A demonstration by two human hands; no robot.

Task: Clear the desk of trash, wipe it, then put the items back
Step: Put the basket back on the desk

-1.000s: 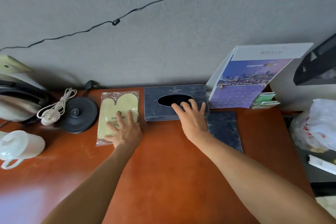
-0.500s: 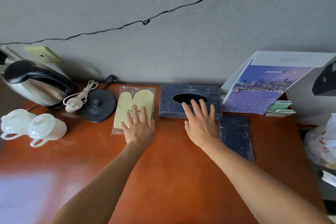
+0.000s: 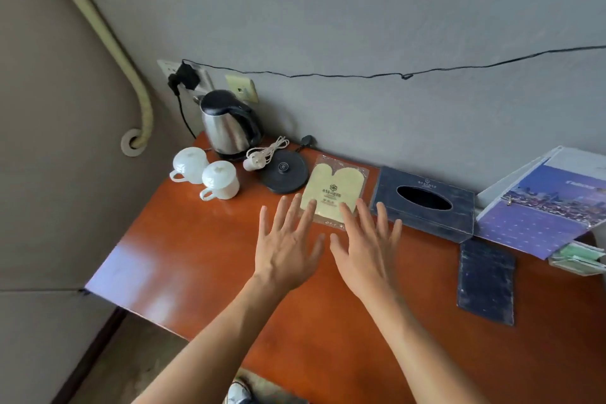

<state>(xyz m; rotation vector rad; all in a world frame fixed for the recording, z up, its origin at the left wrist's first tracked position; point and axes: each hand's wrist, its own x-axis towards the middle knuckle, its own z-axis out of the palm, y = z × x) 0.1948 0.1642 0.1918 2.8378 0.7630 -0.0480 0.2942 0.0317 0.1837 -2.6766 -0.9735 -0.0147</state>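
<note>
While both our hands hang spread above the desk, neither holds anything: our left hand and our right hand are wide, fingers straight and fanned, thumbs nearly meeting. Whether the palms touch the wood we cannot tell.

Just beyond our fingertips lies the sealed yellow packet, flat on the desk; the tips of both hands overlap its near edge as seen from the head camera. To its right, near our right hand, stands the dark tissue box. To its left, the black kettle base lies just beside the packet, with a coiled white cord at its rim. Farther left, well apart from our left hand, sit two lidded white cups and the steel kettle against the wall.

We judge the items mostly back in place, with straightening left. A careless sweep to the left could knock the cups, which stand near the desk's left edge and look light. Pushing the packet back could ride it up onto the kettle base, since the two almost touch. A dark folder and a calendar lie to the right.
</note>
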